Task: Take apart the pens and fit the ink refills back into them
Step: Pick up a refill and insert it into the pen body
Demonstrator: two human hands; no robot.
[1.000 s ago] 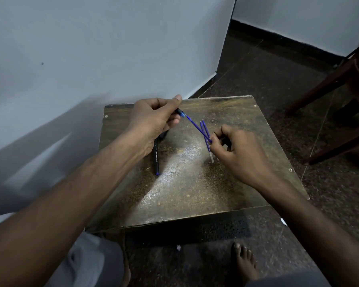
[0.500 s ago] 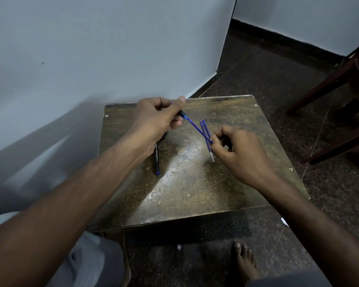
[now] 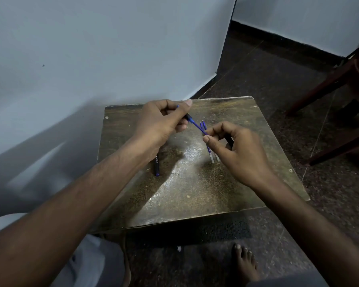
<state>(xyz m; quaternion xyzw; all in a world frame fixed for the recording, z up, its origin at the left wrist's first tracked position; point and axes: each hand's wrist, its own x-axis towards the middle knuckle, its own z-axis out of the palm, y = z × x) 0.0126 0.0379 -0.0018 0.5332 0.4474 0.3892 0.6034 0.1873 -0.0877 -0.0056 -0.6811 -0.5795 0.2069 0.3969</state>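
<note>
My left hand (image 3: 160,123) is closed around a dark pen barrel (image 3: 187,116) held above the small table. A blue ink refill (image 3: 197,126) sticks out of the barrel's end, and my right hand (image 3: 234,150) pinches its other end between thumb and forefinger. A dark pen part also shows between the right hand's fingers. Two loose blue refills (image 3: 210,151) lie on the table under the right hand, their clear ends pointing toward me. Another dark pen (image 3: 157,166) lies on the table below my left wrist.
The work surface is a small worn square table (image 3: 195,193) set against a white wall (image 3: 91,59). Dark wooden chair legs (image 3: 330,125) stand to the right. My bare foot (image 3: 245,264) rests on the dark speckled floor beneath the table's front edge.
The left hand has lifted and tilted the barrel slightly away. Less of the blue refill shows between the hands, and the right hand has shifted a little with it.
</note>
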